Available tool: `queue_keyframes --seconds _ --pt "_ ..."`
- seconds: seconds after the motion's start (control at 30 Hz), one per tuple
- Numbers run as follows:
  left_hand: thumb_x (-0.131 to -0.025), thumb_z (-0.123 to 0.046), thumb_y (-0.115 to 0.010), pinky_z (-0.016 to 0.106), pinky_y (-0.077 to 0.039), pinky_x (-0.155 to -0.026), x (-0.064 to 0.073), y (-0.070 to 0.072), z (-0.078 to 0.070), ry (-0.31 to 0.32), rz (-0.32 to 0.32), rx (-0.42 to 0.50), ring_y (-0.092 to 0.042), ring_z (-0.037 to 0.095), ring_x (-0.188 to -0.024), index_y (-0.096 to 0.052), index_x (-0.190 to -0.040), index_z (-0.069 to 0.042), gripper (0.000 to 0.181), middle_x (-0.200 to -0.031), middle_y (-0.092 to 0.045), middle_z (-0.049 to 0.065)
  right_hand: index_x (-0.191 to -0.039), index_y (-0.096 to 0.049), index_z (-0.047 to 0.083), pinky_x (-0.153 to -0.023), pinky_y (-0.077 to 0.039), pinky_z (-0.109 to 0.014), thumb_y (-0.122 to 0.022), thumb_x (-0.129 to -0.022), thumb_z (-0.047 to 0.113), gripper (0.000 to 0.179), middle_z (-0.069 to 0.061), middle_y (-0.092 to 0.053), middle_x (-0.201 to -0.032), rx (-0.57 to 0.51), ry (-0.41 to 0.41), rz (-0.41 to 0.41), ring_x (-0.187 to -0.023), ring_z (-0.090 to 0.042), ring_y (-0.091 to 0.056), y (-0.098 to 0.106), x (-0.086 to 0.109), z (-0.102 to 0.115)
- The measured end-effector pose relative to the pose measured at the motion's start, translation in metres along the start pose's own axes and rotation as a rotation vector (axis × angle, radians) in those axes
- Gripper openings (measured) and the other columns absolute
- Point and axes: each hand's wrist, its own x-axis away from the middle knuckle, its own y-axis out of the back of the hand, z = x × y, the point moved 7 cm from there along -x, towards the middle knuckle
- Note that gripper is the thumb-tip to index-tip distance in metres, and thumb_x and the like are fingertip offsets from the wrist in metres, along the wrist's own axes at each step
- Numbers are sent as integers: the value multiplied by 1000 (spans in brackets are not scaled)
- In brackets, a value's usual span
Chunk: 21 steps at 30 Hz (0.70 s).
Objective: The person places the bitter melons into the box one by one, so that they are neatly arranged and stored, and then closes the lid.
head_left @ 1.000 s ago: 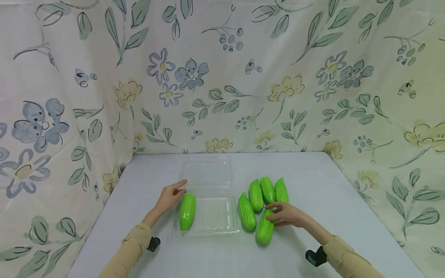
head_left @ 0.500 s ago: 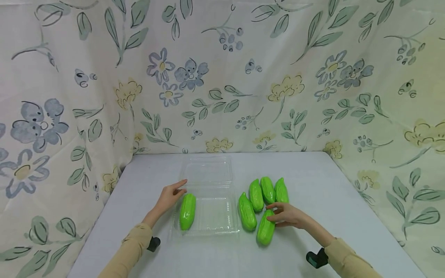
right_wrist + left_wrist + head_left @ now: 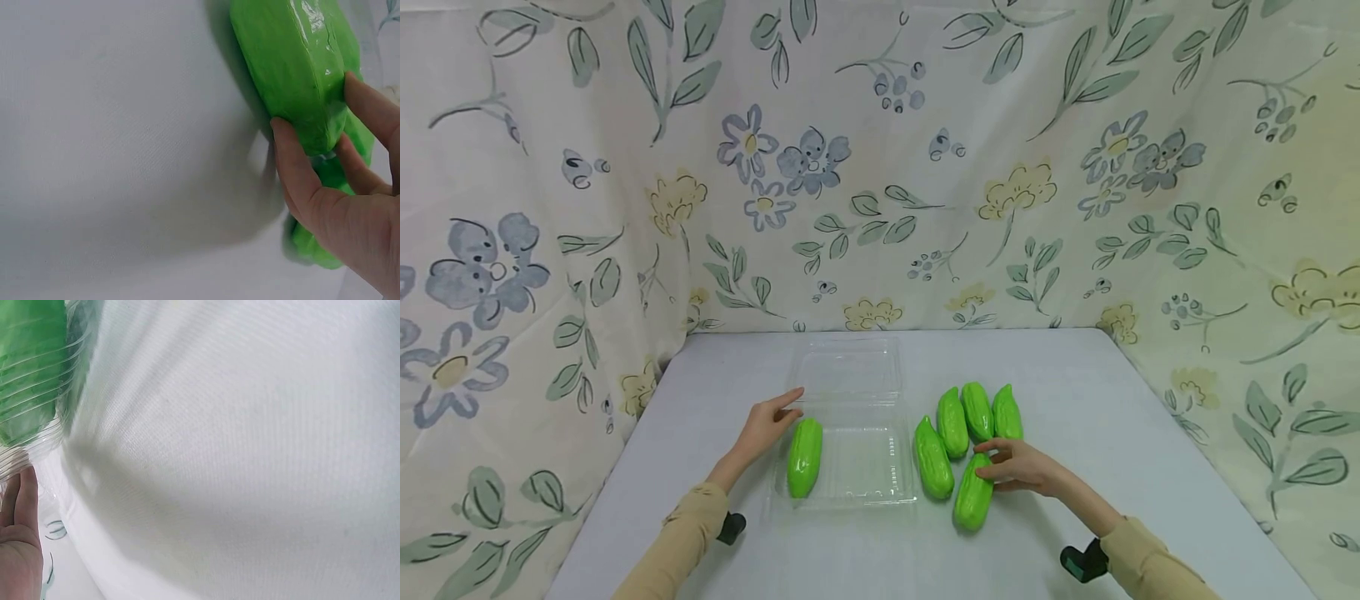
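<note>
A clear plastic clamshell container [image 3: 865, 498] lies with its lid folded back and one glossy green cucumber-shaped vegetable [image 3: 805, 458] along its left side. At the container's left edge, by the fold, is my left hand [image 3: 769, 421], its index finger stretched out. In the left wrist view, straight fingers [image 3: 26, 500] touch the ribbed plastic wall. My right hand [image 3: 1022, 464] pinches the far end of another green vegetable [image 3: 973, 500] on the table. In the right wrist view, thumb and fingertips [image 3: 282, 128] sit on either side of that vegetable's tip.
Several more green vegetables [image 3: 934, 462] lie together right of the container, beyond and left of my right hand. The container's lid [image 3: 847, 367] lies flat toward the back. White cloth covers the table [image 3: 1067, 375], and a floral curtain [image 3: 880, 167] stands behind and at both sides.
The vegetable in my right hand has shifted very slightly to the right along with the hand. My left hand and the container have stayed in place.
</note>
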Motion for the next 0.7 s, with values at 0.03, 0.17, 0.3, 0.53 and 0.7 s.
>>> queue_keyframes --seconds 0.03,0.17,0.3,0.53,0.7 --pt "-90 -3 -62 25 -54 -74 0 0 -1 -1 -1 0 -69 25 -96 -53 -133 -2 45 -127 -61 18 -136 -39 -10 -88 -53 -45 -69 -87 17 64 -31 -43 -128 -1 1 -1 -98 -18 -59 0 0 0" --pt "-89 -4 -63 24 -53 -73 0 0 -1 -2 -3 -7 -68 25 -95 -53 -133 -1 45 -129 -60 18 -136 -39 -10 -88 -53 -44 -69 -87 17 64 -28 -46 -125 -1 -1 -6 -95 -17 -60 -1 1 0" --pt "-89 -4 -63 24 -53 -72 1 0 0 1 -5 -12 -68 25 -95 -53 -133 -2 45 -130 -58 18 -137 -38 -10 -87 -54 -44 -70 -86 17 65 -29 -45 -125 -2 -5 -19 -94 -17 -60 -1 2 -1" --pt "-89 -5 -63 30 -55 -76 1 0 0 -4 -8 -20 -68 27 -99 -54 -132 -1 44 -131 -57 18 -137 -39 -9 -86 -54 -42 -71 -86 18 65 -29 -45 -126 -7 -9 -35 -96 -17 -60 1 0 -6" --pt "-89 -5 -63 26 -54 -73 0 0 0 3 0 -19 -68 25 -96 -53 -133 -1 45 -131 -58 18 -137 -40 -9 -87 -54 -41 -71 -86 18 66 -31 -42 -129 -10 -12 -39 -99 -18 -60 1 1 -6"
